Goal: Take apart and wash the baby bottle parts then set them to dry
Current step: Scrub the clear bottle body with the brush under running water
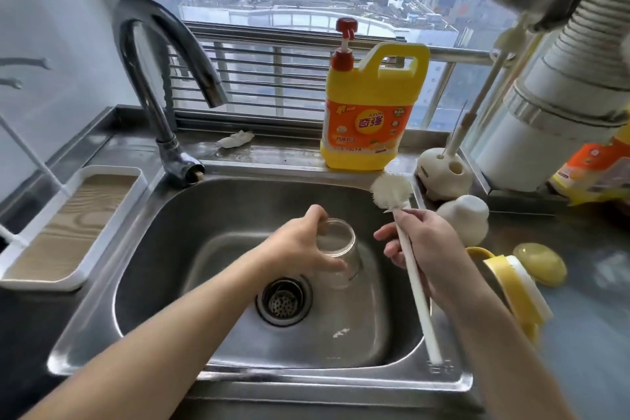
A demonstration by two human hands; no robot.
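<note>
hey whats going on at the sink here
A person is washing a baby bottle over a steel sink. The left hand grips the clear bottle body, with its open end facing up and away. The right hand holds a white bottle brush, bristles raised and not yet inside the bottle. The faucet shows no running water. A yellow dish soap jug stands behind the sink, and yellow bottle parts lie on the counter to the right.
</note>
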